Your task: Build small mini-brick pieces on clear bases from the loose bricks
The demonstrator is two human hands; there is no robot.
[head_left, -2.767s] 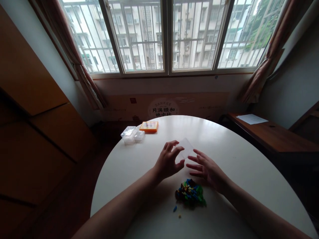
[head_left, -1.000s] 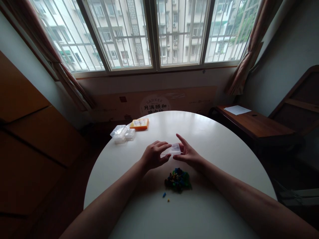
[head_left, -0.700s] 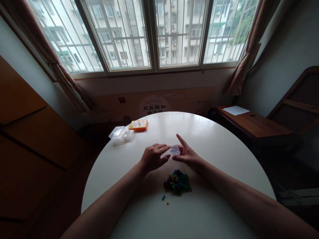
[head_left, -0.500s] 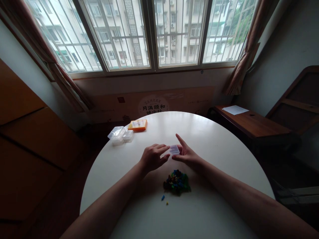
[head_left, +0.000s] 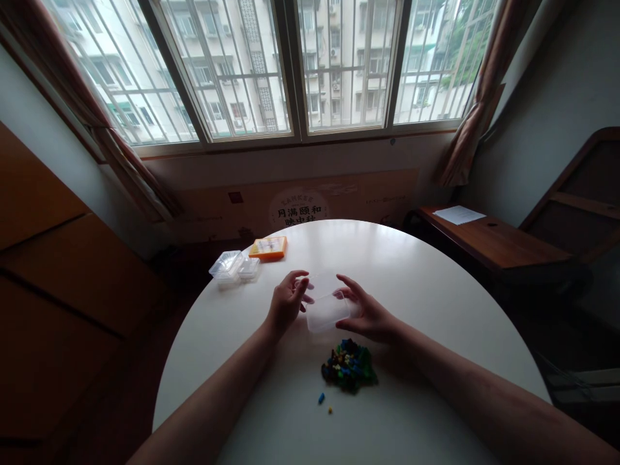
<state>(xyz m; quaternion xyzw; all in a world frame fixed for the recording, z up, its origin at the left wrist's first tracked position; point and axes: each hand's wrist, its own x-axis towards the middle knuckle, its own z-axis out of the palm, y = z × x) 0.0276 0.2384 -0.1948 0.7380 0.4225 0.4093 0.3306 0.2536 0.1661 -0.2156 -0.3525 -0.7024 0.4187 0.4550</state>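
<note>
A clear plastic box is held up over the white table, its lid part raised behind the near part. My right hand grips the box's right side between thumb and fingers. On the left edge, my left hand has its fingers curled at the lid side. I cannot tell whether lid and box are joined. Just below the hands lies a heap of small coloured bricks, mostly green, blue and brown. A loose blue piece and a tiny yellow piece lie in front of it.
The round white table carries several clear plastic boxes at its far left edge, beside an orange box. A wooden desk with paper stands beyond it to the right, below the barred window.
The clear box has opened out and come nearer. My left hand has moved slightly left and turned, its fingers now curled at the box's left edge.
</note>
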